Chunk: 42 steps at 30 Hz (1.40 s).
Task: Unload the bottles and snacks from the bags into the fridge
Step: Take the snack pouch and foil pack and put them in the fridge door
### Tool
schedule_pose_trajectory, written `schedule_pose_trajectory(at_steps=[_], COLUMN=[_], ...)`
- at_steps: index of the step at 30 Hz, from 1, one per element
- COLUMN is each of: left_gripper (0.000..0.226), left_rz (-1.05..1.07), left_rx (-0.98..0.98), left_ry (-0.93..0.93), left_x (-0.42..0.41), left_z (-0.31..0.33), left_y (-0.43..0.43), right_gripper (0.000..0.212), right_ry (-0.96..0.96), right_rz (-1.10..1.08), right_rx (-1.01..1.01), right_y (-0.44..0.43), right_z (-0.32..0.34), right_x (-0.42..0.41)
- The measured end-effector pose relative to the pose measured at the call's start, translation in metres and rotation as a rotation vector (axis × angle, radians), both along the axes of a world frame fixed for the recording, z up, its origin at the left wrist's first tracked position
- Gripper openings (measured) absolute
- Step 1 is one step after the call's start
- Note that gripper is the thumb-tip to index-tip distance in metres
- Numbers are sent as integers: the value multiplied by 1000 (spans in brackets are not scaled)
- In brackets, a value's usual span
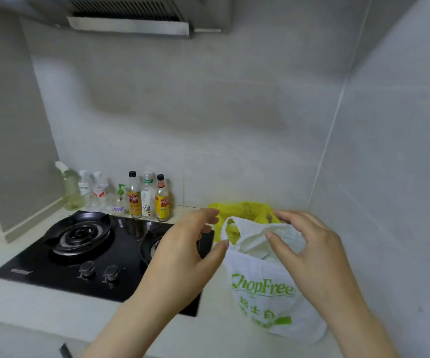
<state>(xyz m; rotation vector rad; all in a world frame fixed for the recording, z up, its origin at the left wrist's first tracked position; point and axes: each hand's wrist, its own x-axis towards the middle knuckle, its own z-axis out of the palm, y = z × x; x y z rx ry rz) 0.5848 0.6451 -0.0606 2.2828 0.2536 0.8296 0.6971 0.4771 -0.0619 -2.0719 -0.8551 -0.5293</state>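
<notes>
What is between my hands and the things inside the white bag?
Only the crumpled top of the white bag itself, which covers its contents. The left hand and right hand are both at its mouth, with nothing else between. The fridge is not in view.

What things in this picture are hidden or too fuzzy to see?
All in the head view.
Inside the white bag: its own plastic hides it.
The yellow bag: mostly behind the white bag and right hand.
The right burner: partly covered by the left hand.
Labels on the bottles: too small and blurred.
The fridge: not in the picture.
</notes>
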Motion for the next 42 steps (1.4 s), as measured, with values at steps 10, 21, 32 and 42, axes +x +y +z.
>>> schedule_pose_trajectory(at_steps=[10,21,32,42], left_gripper=[44,44,45,41], left_rz=[-87,-182,-196,-122], left_rx=[6,-42,-99,-156], left_ry=[87,88,192,281], left_x=[76,169,242,306], left_z=[-32,-54,-92,-126], left_y=[-1,61,125,135], right_gripper=[30,30,30,29], right_ry=[99,165,268,311], right_rz=[-105,-200,-205,-125], right_rx=[-47,-116,-240,-312], right_y=[-18,31,87,101], right_z=[-33,-56,-95,-124], right_x=[64,137,204,295])
